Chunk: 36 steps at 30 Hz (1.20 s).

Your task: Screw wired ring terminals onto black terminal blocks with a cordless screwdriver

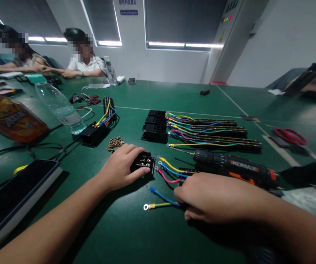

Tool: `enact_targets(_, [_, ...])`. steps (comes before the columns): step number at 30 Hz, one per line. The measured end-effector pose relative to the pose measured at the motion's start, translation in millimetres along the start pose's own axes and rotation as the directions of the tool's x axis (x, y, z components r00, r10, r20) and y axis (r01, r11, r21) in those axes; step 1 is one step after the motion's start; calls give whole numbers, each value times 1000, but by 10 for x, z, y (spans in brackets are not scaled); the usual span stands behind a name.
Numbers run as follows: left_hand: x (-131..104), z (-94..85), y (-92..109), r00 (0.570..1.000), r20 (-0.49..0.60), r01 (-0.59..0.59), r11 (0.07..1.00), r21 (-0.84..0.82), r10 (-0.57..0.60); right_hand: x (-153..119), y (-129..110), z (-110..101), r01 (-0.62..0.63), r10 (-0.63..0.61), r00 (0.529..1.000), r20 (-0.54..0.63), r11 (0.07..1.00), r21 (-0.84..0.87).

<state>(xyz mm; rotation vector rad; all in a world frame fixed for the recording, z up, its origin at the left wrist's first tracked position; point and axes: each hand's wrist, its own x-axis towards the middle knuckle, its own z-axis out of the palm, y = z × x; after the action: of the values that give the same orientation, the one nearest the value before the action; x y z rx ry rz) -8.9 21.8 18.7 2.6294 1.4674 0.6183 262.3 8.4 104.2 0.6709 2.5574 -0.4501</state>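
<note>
My left hand (122, 167) is closed around a black terminal block (147, 160) with brass contacts, thumb on the near side and fingers on the far side, pressed to the green table. Just right of it, my right hand (210, 198) is closed over a bundle of wires with ring terminals. Yellow, blue and red wires (170, 179) fan out toward the block, with another blue wire (162, 196) and a yellow-green wire (162, 205) nearer me. A black strip (186, 171) shows behind my right fingers; most of it is hidden. The ring terminals lie apart from the block.
Small brass-coloured screws (115, 143) lie beyond my left hand. A power drill (235, 167) lies behind my right hand, below several wired blocks (155, 126). Another wired block (94, 134), bottles (60, 106), cables and a phone (22, 194) are left. Two people sit across the table.
</note>
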Motion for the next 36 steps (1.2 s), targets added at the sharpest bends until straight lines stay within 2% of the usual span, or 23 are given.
enact_targets(11, [8,25,46,998,4,-65,997,-32,65,76,-42,37,38,-42,996,-73,998,-50])
enact_targets(19, [22,42,83,998,-2,-60,997,-39,60,143,-119,72,-50,11,961,-275,990,-133])
enact_targets(22, [22,43,80,998,-7,-63,997,-37,63,138,-142,106,-24,-53,942,-332,974,-223])
enact_targets(24, [21,44,80,998,-7,-65,997,-34,65,135,-147,135,-7,-82,940,-331,966,-259])
enact_targets(28, [25,46,85,998,-9,-65,997,-29,65,127,-138,158,-11,-55,958,-281,974,-227])
enact_targets(36, [27,41,86,998,9,-59,998,-28,59,69,-57,66,73,-118,951,-287,984,-161])
